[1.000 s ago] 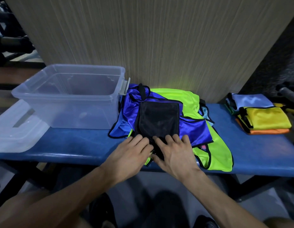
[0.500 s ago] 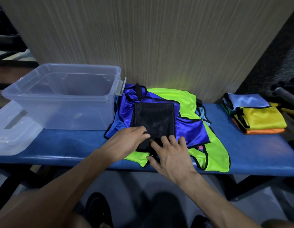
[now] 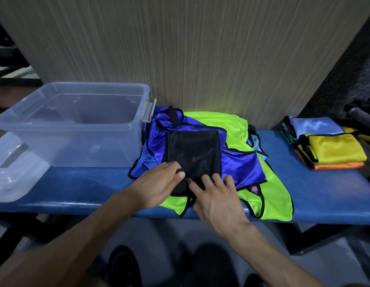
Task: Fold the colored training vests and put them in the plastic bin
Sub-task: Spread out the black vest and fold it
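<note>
While our left hand (image 3: 157, 183) pinches the black vest's (image 3: 192, 155) near edge and right fingers (image 3: 209, 180) press it flat, the bin (image 3: 126, 125) stands empty left of it, nearer the left hand.

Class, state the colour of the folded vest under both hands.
Black folded mesh vest, clearest in the head view.

Black vest (image 3: 192, 154) on blue vest (image 3: 240, 168), lime vest (image 3: 273, 195), blue bench (image 3: 325, 193).

Blue padded counter (image 3: 316, 195) set against a pale wall panel (image 3: 180, 48) with vertical wood grain; dark metal frame members (image 3: 316, 241) below; grey floor (image 3: 252, 235) in dim light.
</note>
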`<state>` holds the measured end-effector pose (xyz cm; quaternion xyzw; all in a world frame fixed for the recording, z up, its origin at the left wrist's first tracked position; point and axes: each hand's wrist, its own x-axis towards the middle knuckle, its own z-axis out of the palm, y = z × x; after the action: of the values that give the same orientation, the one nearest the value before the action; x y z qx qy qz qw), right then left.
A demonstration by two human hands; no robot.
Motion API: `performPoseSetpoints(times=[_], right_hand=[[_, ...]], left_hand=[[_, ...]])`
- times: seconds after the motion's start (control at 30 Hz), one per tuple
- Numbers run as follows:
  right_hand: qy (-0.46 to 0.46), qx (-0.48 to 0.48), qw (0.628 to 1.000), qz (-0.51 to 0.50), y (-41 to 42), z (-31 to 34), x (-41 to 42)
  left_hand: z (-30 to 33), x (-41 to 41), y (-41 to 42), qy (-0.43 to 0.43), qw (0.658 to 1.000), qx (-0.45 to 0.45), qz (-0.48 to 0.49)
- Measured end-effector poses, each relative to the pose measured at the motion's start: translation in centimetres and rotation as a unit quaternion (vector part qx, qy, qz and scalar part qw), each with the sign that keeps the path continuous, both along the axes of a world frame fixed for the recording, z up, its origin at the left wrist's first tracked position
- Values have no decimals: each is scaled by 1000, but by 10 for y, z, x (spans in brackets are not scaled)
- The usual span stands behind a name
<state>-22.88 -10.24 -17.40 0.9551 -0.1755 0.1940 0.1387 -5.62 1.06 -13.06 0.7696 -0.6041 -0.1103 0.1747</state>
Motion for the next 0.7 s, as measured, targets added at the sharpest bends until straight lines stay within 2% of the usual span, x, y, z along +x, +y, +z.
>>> performPoseSetpoints(times=[0.2, 0.33, 0.43, 0.57, 0.7], right_hand=[[1, 16, 1000, 18, 1, 4, 0], [21, 52, 998, 42, -13, 11, -5], [25, 81, 994, 69, -27, 14, -9], [39, 141, 985, 86, -38, 17, -11], [44, 308, 945, 106, -54, 31, -12]], left_hand=[[-14, 10, -20, 47, 995, -15, 88], [-18, 15, -23, 88, 981, -101, 139], [-23, 15, -21, 71, 979, -149, 120], [-26, 24, -16, 43, 982, -163, 87], [-26, 40, -7, 60, 991, -114, 32]])
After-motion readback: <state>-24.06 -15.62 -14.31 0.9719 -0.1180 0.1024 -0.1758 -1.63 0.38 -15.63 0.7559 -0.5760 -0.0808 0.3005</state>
